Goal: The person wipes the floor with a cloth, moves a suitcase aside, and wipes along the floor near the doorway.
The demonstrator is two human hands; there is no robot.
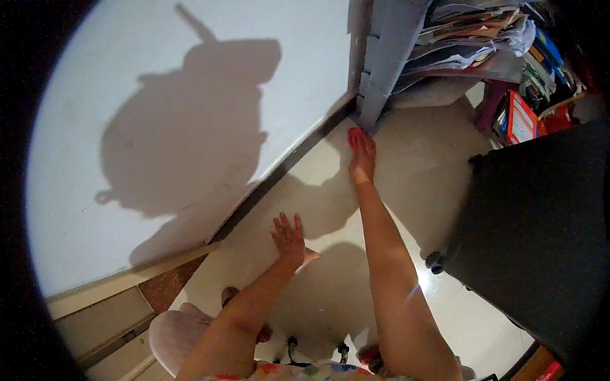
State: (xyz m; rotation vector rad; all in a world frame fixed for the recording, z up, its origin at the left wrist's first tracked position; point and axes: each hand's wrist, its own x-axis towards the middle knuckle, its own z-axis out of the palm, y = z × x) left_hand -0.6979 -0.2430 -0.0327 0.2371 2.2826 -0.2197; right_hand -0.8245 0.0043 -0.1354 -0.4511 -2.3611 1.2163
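Note:
My right hand [362, 162] reaches far forward to the floor [318, 254], close to the foot of a grey rack [387, 57]. Its fingers are closed over a small pinkish-red cloth [354, 136], pressed down near the corner by the wall; most of the cloth is hidden under the hand. Nearer to me, my left hand [290, 239] has its fingers spread and holds nothing. It is over the floor beside the dark skirting [279, 171]; whether the palm touches the floor I cannot tell.
A white wall [305, 76] with a large shadow rises at left. Stacked papers [470, 38] fill the rack, and books [521, 117] stand at upper right. A black box-shaped thing on wheels [534, 235] takes up the right side. A pale drawer unit [108, 324] is at lower left.

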